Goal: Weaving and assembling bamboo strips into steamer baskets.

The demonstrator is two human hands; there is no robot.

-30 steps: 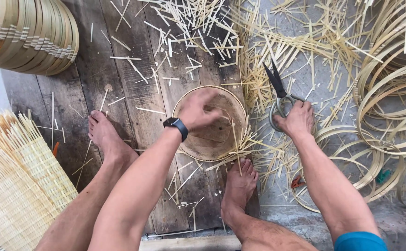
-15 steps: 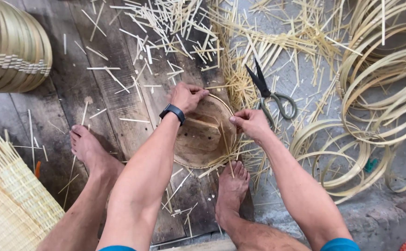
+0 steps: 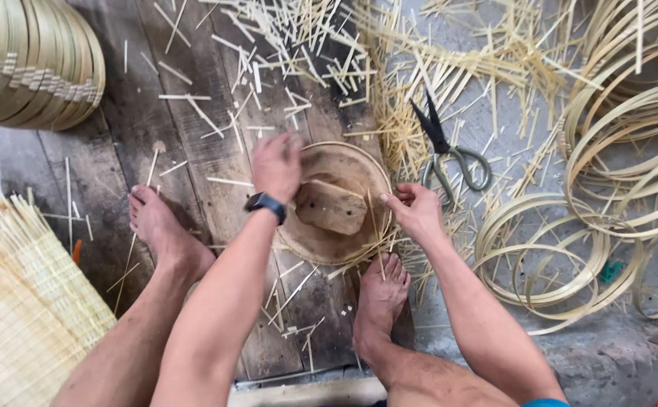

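A round woven bamboo tray (image 3: 344, 162) with a thin hoop rim lies on dark wooden planks between my bare feet, with a wooden block (image 3: 333, 207) on it. My left hand (image 3: 276, 166), a dark watch on its wrist, rests on the tray's left edge, blurred, fingers curled. My right hand (image 3: 413, 211) pinches the tray's right rim, where loose bamboo strips stick out.
Black-bladed scissors (image 3: 449, 154) lie just right of the tray. Coiled bamboo hoops (image 3: 608, 203) fill the right side. A stack of finished rims (image 3: 35, 60) sits top left, a woven mat (image 3: 20, 301) at lower left. Cut bamboo slivers (image 3: 299, 45) litter the planks.
My right hand left the scissors and came to the tray's right rim. My left hand slid from the tray's top to its left edge. The wooden block on the tray is now uncovered.
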